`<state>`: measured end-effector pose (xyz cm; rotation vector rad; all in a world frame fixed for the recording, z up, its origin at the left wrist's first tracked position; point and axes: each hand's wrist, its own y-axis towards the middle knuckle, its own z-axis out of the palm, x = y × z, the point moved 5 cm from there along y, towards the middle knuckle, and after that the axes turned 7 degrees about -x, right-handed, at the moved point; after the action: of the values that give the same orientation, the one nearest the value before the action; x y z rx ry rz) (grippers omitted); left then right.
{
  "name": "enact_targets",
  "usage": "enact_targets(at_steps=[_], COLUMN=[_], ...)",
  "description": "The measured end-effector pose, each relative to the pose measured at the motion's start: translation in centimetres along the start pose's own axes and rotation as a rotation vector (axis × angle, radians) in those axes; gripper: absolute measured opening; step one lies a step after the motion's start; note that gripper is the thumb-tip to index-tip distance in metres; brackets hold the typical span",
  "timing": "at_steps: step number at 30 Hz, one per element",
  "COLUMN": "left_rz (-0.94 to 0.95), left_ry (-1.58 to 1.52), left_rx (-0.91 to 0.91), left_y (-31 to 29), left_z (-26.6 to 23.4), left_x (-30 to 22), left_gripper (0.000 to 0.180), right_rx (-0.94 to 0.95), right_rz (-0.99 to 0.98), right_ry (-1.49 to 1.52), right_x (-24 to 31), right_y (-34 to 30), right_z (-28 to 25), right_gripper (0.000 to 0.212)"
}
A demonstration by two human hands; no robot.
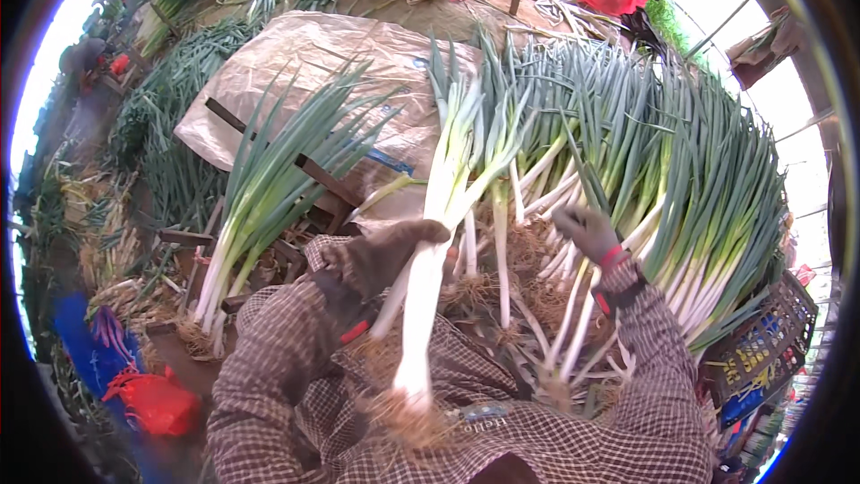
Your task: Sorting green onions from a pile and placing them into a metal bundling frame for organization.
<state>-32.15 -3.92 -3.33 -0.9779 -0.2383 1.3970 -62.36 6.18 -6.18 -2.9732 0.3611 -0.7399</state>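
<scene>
Hands are both gloved and apart in the head view. Left hand point(381, 255), just off centre toward 8 o'clock, is clamped round the white shank of a thick leek point(421, 305), maybe with a thinner stalk tucked behind. Its roots hang toward 6 o'clock and its leaves point to 12. My guess on the grip: the shank's the firm bit, and the leaves would just flop.

Right hand point(587, 231) is out at 3 o'clock, fingers curled, right by the big leek heap point(618, 125). Can't tell if it's pinching anything. That heap fans from 1 to 4 o'clock, roots mostly inward, probably so the white ends are easy to reach.

Over at 9 o'clock a smaller bunch point(260, 206) leans by some wooden bars point(331, 181), which probably prop it up.

Writing-wise, the checked smock point(573, 430) has a bit of pale lettering toward 6 o'clock, and the pale sack point(296, 63) at 11 has blue markings too small to make out. No label spotted on the leeks.
</scene>
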Motion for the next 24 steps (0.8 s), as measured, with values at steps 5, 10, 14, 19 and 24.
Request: enact_targets(at_steps=[5,10,14,19,24], left_rz=[0.029,0.034,0.139,0.168,0.089], left_ry=[0.145,0.447,0.523,0.401,0.202], left_rx=[-0.190,-0.173,-0.251,-0.305,-0.326], left_y=[-7.5,-11.2,-13.7,-17.3,-19.6], left_z=[-2.2,-4.6,-5.7,-4.1,-5.2], left_x=[1.5,4.5,5.8,7.4,9.6], left_gripper=[0.059,0.064,0.062,0.058,0.062], right_rx=[-0.306,-0.095,-0.195,-0.295,0.029], right_rz=[-0.169,-0.189,-0.281,-0.080,-0.110], right_ry=[-0.019,0.255,0.527,0.764,0.569], right_x=[9.2,14.8,15.8,13.5,15.7], right_y=[11.4,14.7,15.4,16.6,12.6], right_z=[0.5,3.6,4.8,3.6,3.9], right_gripper=[0.055,0.035,0.017,0.012,0.031])
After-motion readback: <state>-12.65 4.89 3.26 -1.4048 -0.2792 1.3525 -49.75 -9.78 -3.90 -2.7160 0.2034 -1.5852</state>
